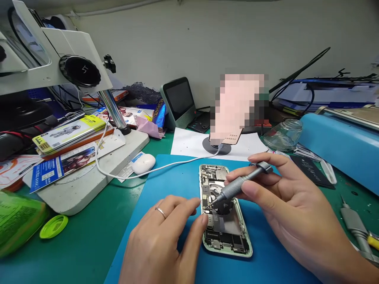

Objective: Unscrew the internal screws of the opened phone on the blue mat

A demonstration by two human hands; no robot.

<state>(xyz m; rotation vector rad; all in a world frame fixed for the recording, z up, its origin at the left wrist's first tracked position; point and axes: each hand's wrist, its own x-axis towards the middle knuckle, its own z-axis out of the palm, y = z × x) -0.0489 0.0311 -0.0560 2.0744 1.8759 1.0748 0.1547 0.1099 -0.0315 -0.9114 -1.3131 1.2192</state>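
Green bench [89, 240], blue mat [177, 181]: left hand [166, 240] fingers steadying opened phone [223, 213]; right hand [284, 205] fingers pinching screwdriver [237, 185], tip on phone.

Our bench [97, 236] is covered in green matting, with a blue mat [177, 185] laid at its middle; we place all else from that mat.

On the mat: an opened phone [225, 232], back up, inner parts showing.
Behind the mat: white paper [189, 144], a round stand [216, 148] on it, and a small screen [179, 100].
Behind and right: a glass jar [283, 135], a dark strip [312, 171].
Right: a blue machine [340, 146], a grey tool [355, 230].
Left: a microscope base [89, 177], a white earbud case [143, 163] with a white cable [166, 167], a green lid [53, 226], a green packet [17, 221].
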